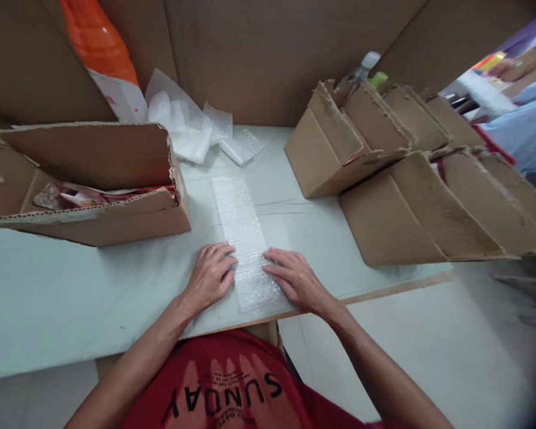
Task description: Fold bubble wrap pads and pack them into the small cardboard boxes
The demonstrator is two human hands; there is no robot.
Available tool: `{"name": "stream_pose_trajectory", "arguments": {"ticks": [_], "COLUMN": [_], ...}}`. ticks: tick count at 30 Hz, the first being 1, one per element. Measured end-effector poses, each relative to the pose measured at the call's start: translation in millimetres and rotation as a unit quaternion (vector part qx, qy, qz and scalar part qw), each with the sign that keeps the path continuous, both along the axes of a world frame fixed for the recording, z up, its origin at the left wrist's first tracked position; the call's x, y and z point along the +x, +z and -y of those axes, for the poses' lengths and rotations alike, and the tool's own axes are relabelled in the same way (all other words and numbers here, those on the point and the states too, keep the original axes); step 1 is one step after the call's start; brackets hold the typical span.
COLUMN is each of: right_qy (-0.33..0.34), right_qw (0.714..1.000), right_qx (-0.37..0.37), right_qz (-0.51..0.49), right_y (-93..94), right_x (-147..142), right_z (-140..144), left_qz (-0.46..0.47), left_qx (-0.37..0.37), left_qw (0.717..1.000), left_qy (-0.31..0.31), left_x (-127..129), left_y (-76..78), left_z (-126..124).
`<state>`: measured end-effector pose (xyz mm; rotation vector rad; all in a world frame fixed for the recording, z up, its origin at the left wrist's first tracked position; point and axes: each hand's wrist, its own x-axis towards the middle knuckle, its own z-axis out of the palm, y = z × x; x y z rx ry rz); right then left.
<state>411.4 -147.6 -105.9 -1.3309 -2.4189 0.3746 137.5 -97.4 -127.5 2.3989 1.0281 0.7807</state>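
Note:
A long strip of clear bubble wrap (pixel 243 229) lies flat on the pale green tabletop (pixel 290 223), its near end close to the front edge. My left hand (pixel 212 271) rests at the strip's left side, fingertips touching its border. On the opposite side, my right hand (pixel 295 277) has its fingers stretched over the right border. Both hands lie low on the surface with the fingers extended, and neither grips anything. Whether something lies beneath or inside the strip, I cannot tell.
At left stands an open cardboard box (pixel 143 223) with red-and-white packets (pixel 93 195). Crumpled bubble wrap pieces (pixel 192 134) lie behind, near an orange-and-white bottle (pixel 105 53). Several divided cardboard boxes (pixel 384 214) occupy the right, one holding a clear bottle (pixel 366 65). A cardboard wall (pixel 250 59) closes the back.

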Motion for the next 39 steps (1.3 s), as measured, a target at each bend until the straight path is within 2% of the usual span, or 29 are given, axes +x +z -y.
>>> {"name": "stream_pose_trajectory", "arguments": {"ticks": [2, 4, 7, 10, 12, 14, 17, 19, 21, 23, 26, 29, 31, 35, 37, 39], "right_qy": [-0.014, -0.022, -0.001, 0.004, -0.038, -0.109, -0.204, -0.237, -0.248, -0.237, -0.159, -0.068, -0.047, -0.034, -0.021, -0.016], "right_qw": [1.0, 0.998, 0.997, 0.995, 0.985, 0.969, 0.947, 0.946, 0.95, 0.956, 0.978, 0.994, 0.995, 0.996, 0.998, 0.996], "right_qx": [0.015, 0.039, 0.07, 0.068, 0.044, 0.003, -0.048, -0.033, 0.021, 0.082, 0.115, 0.087, 0.083, 0.084, 0.038, -0.029], "right_qz": [0.021, 0.046, 0.031, -0.074, -0.16, -0.223, -0.243, -0.22, -0.187, -0.15, -0.076, -0.001, 0.016, -0.021, -0.048, -0.081], "right_y": [0.0, -2.0, -6.0, -6.1, -4.3, -4.0, -9.6, -14.7, -16.7, -14.3, -7.4, -6.4, -8.8, -6.0, 1.6, 10.5], "right_x": [11.0, 14.0, 3.3, -15.4, -25.9, -33.2, -40.2, -42.2, -40.9, -36.5, -28.5, -26.0, -27.7, -31.3, -31.7, -32.1], "right_z": [24.3, 33.8, 28.7, 17.3, 10.9, 4.4, -5.5, -9.0, -7.0, -0.1, 11.0, 11.6, 6.8, 0.5, 2.5, 7.0], "left_qz": [0.005, 0.007, 0.008, 0.04, 0.078, 0.113, 0.134, 0.117, 0.084, 0.048, 0.007, -0.012, -0.004, 0.041, 0.058, 0.075], "left_qx": [0.003, 0.006, -0.005, -0.049, -0.104, -0.159, -0.206, -0.204, -0.168, -0.114, -0.058, -0.028, -0.015, 0.02, 0.008, -0.026], "left_qw": [1.0, 1.0, 1.0, 0.998, 0.991, 0.98, 0.966, 0.964, 0.97, 0.979, 0.986, 0.987, 0.988, 0.995, 0.997, 0.995], "left_qy": [0.004, 0.008, 0.014, 0.016, 0.02, 0.035, 0.084, 0.124, 0.153, 0.16, 0.156, 0.157, 0.153, 0.085, 0.054, 0.057], "left_x": [1.5, 3.2, 2.8, -4.5, -10.5, -12.6, -4.1, 6.5, 16.4, 22.9, 27.3, 29.1, 28.9, 22.9, 18.5, 14.6], "left_y": [-1.3, -2.9, -2.0, 7.4, 16.8, 24.8, 26.6, 21.1, 13.7, 7.7, 4.4, 7.1, 10.7, 16.9, 17.8, 17.2], "left_z": [-0.6, -2.0, -2.0, 7.2, 18.4, 28.9, 33.5, 28.8, 22.1, 17.1, 14.9, 17.7, 22.3, 38.8, 48.1, 55.5]}}
